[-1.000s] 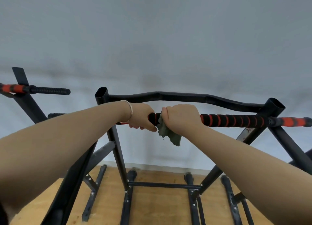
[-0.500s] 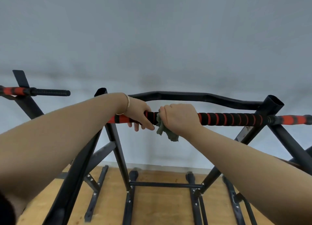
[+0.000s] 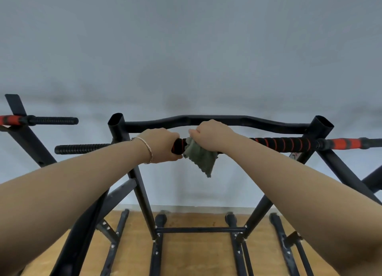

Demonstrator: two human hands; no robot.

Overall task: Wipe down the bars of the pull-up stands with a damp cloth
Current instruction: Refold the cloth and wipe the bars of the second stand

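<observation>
A black pull-up stand fills the view, with a near bar [image 3: 285, 144] wrapped in black foam with red stripes. My left hand [image 3: 163, 144] grips this bar left of its middle; a thin bracelet sits on that wrist. Right beside it, my right hand [image 3: 213, 136] wraps a grey-green cloth [image 3: 201, 157] over the bar, and a corner of the cloth hangs down below. A bare black curved bar [image 3: 258, 121] runs behind both hands between two open-topped posts.
A second stand's bar [image 3: 51, 120] with a red grip sticks in from the left. Black uprights, braces and floor feet [image 3: 198, 230] stand on a wooden floor against a pale wall. The near bar's ribbed left end [image 3: 82, 149] juts out leftwards.
Both hands have shifted slightly along the near bar. More of the cloth now hangs loose under my right hand. The view tilted a little.
</observation>
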